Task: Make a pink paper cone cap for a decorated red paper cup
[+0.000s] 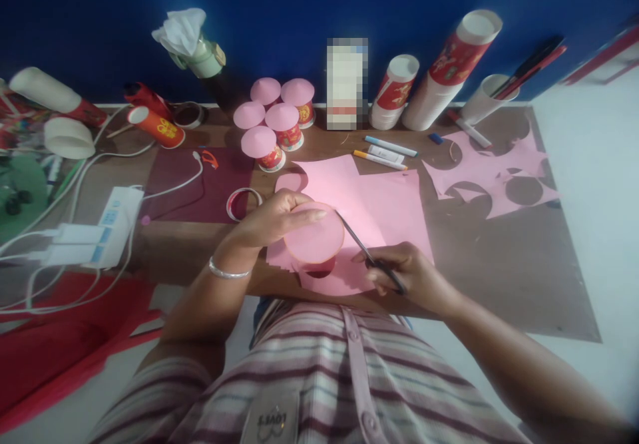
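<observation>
Pink paper disc [313, 237] held in left hand [274, 218], fingers clamped on it, above pink sheets [397, 214] on bench [499, 264]; scissors [367, 251] gripped in right hand [409, 267], fingers wrapped round handles, blades at disc's edge.

We've got the paper disc [314, 237] in our left hand [279, 219] and the scissors [372, 259] in our right hand [412, 271], both over the paper sheets [399, 211] on the table [504, 271]! Just behind those sheets come markers [391, 146], then cup stacks [433, 94], cone-capped cups [282, 118] to their left, a pen holder [482, 106] to their right. Out on our left, the power strip [122, 218], tape roll [229, 204] between it and the sheets; offcuts [476, 164] on our right!
</observation>
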Tool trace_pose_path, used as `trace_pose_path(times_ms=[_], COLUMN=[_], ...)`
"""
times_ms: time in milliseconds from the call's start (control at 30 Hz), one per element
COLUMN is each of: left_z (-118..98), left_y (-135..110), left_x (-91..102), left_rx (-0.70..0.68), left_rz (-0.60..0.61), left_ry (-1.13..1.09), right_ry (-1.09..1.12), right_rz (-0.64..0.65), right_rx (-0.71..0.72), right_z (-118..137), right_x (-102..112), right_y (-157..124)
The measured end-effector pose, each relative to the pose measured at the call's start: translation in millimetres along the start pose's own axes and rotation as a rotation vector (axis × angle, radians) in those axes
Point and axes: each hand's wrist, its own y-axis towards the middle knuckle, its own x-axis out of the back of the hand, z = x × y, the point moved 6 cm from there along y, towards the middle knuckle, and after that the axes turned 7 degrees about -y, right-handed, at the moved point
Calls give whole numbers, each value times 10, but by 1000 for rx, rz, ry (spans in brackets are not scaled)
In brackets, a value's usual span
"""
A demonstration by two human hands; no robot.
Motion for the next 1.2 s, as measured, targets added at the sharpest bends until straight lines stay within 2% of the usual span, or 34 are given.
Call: trace_pose_path(times_ms=[267, 533, 800, 1033, 1200], left_z=[5, 4, 2, 21, 14], left_y=[19, 25, 24, 38, 37], left_x=[-7, -11, -24, 29, 9], left_rx=[-4, 3, -10, -6, -13], left_rz=[31, 47, 74, -28, 18], left_ry=[14, 28, 20, 17, 26], right_ry=[32, 11, 42, 60, 28], right_rz=[0, 8, 9, 1, 0], right_rx=[-74, -32, -22, -32, -35], right_z=[-34, 13, -43, -45, -37], right_x=[-22, -29, -27, -27, -47], right_y=[4, 16, -1, 4, 26])
